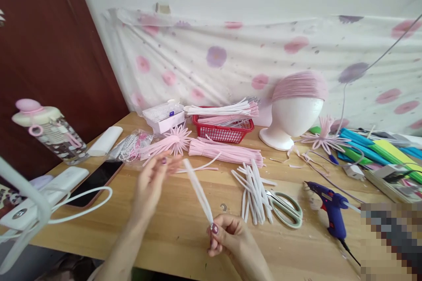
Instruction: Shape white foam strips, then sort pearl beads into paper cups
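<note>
My right hand (pixel 231 237) pinches the lower end of a slim bundle of white pipe cleaners (pixel 198 191), which tilts up and to the left above the table. My left hand (pixel 156 173) is off to the left with its fingers stretched out and slightly blurred; I see nothing held in it. Beyond those fingers lies a pink pipe-cleaner flower (pixel 176 140), with loose pink stems beside it. Just behind is a thick bundle of pink pipe cleaners (pixel 226 151). A pile of short white pipe cleaners (pixel 253 195) lies right of centre, touching the scissors (pixel 286 210).
A red basket (pixel 224 131) full of pipe cleaners stands at the back, beside a white foam head (pixel 293 114). On the right lies a blue glue gun (pixel 331 206) with its cable. At left are a phone (pixel 95 184), a power strip (pixel 49 191) and a water bottle (pixel 54 134).
</note>
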Demonstrator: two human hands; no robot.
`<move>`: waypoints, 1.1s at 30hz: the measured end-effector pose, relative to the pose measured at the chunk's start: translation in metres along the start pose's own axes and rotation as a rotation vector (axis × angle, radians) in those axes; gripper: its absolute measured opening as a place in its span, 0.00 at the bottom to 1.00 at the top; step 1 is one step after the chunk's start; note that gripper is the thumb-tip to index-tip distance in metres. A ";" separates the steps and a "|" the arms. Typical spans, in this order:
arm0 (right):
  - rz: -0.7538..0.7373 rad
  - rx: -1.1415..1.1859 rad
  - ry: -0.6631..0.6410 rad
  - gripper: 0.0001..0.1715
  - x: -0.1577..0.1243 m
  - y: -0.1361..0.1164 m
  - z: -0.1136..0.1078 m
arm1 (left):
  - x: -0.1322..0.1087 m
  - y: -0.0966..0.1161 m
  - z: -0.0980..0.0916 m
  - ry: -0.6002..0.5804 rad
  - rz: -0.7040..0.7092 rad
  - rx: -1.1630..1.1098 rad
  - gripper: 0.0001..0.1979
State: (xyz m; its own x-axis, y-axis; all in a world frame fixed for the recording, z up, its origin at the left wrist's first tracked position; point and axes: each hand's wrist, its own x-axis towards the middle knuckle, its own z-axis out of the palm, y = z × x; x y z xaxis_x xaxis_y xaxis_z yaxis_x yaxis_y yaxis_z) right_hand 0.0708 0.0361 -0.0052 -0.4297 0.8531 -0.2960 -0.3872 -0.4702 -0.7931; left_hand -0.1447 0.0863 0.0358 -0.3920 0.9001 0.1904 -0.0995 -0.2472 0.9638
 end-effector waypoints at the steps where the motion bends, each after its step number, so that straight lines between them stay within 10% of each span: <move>1: -0.022 -0.014 0.036 0.17 -0.001 0.001 -0.004 | 0.004 -0.004 -0.019 0.089 0.086 0.221 0.21; 5: -0.076 -0.046 0.174 0.21 -0.005 0.005 -0.020 | 0.011 -0.022 -0.096 0.384 0.215 0.803 0.24; 12: -0.093 -0.045 0.254 0.21 -0.002 -0.002 -0.022 | 0.009 -0.031 -0.156 0.357 0.017 1.305 0.34; 17: -0.074 -0.057 0.211 0.22 0.005 0.003 -0.010 | -0.009 -0.022 -0.108 0.317 0.128 1.086 0.24; 22: -0.069 -0.078 0.164 0.23 0.008 0.009 0.009 | -0.040 -0.023 -0.036 -0.314 -0.065 0.700 0.19; 24: -0.074 -0.088 0.166 0.23 0.007 0.008 0.011 | -0.031 -0.026 -0.043 -0.081 0.124 1.014 0.19; 29: -0.107 -0.085 0.215 0.21 0.006 0.000 0.008 | 0.005 -0.024 -0.131 0.374 0.067 1.283 0.28; 33: -0.110 -0.084 0.216 0.21 0.008 -0.002 0.010 | 0.007 -0.014 -0.175 0.498 -0.032 1.374 0.27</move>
State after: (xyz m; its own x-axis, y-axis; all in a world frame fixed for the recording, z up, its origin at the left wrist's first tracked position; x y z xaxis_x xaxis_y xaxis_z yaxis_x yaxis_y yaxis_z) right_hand 0.0598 0.0416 -0.0002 -0.2010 0.9307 -0.3056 -0.3489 -0.3595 -0.8654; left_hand -0.3060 0.0332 -0.0093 -0.7038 0.6133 0.3586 0.7072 0.5568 0.4357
